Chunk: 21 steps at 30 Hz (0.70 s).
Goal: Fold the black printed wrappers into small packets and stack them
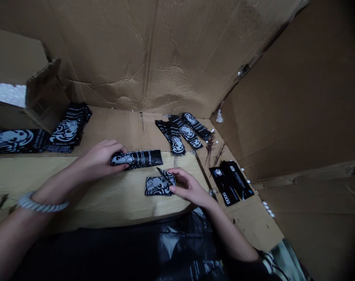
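A cardboard-walled bay [148,58] encloses a cardboard tabletop [78,191], with a black plastic sheet [171,249] along its near edge. Stacked black-and-white printed sachets [69,128] sit far left; fanned sachets [180,132] lie beyond the hands. The left hand [100,158], fingers curled and nearly closed, grips a long foil sachet [142,159] (light, soft, probably slippery; best taken by its flat middle). The right hand [189,187], partly closed, pinches a slim dark implement [164,175], pen or blade, hard to tell, its tip over a shorter folded sachet [157,186].
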Motion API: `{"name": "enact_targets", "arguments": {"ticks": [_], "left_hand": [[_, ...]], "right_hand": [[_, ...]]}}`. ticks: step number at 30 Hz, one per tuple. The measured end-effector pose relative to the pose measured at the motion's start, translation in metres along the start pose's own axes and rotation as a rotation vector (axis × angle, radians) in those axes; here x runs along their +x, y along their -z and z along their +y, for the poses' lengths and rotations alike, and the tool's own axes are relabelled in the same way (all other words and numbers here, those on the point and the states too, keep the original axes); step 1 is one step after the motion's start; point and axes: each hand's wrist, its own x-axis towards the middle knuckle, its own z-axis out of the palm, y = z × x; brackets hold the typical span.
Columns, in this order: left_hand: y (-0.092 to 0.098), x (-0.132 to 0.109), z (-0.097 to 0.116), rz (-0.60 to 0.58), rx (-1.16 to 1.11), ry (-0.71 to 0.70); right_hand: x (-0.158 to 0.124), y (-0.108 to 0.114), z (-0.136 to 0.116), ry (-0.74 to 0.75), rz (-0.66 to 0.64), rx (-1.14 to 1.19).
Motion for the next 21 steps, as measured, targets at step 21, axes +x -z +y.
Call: {"name": "enact_targets", "arguments": {"ticks": [21], "left_hand": [[0.011,0.007,0.017,-0.038,-0.110,0.122]], "right_hand": [[-0.015,0.006,0.002,-0.155,0.055,0.409]]}}
